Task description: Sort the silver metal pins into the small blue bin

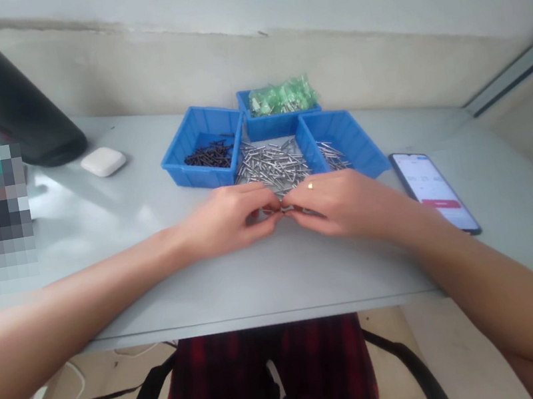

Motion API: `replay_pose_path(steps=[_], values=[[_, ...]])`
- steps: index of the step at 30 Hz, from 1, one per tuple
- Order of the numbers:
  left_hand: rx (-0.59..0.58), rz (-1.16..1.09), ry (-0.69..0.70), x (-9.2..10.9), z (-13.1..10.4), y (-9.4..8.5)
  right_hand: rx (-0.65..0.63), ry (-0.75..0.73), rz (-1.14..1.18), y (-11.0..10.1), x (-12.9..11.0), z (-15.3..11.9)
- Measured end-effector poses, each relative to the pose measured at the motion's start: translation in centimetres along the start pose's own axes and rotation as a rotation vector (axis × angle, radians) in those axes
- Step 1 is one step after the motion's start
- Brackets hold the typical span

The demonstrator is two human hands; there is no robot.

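Note:
My left hand (229,219) and my right hand (343,204) meet fingertip to fingertip over the table's near part. Each pinches something small and thin between thumb and fingers, mostly hidden by the fingertips. Just beyond them lies a loose pile of silver metal pins (273,163) on the table. Left of the pile, a blue bin (176,154) holds dark screw-like pieces (209,156). The right blue bin (356,145) contains some silver pins (333,154). Behind the pile, another blue bin (272,126) carries green plastic packaging (283,97).
A phone (434,190) with a lit screen lies at the right beside my forearm. On the left are a white case (103,162) and a large dark cylinder (29,109). The grey table (280,285) meets a wall at the back.

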State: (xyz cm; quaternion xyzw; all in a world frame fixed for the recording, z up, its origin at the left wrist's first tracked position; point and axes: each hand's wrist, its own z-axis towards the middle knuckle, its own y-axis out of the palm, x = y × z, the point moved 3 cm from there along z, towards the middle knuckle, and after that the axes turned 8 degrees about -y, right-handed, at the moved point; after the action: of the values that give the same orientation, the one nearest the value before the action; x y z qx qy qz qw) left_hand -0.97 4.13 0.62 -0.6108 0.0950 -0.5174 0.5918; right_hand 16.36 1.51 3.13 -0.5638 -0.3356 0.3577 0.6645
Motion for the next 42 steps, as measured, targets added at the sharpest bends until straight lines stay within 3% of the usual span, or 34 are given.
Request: replay_pose_path(steps=[42], values=[[-0.011,0.014,0.02,0.07,0.22,0.03,0.026,-0.013,-0.042,0.16,-0.05,-0.05]])
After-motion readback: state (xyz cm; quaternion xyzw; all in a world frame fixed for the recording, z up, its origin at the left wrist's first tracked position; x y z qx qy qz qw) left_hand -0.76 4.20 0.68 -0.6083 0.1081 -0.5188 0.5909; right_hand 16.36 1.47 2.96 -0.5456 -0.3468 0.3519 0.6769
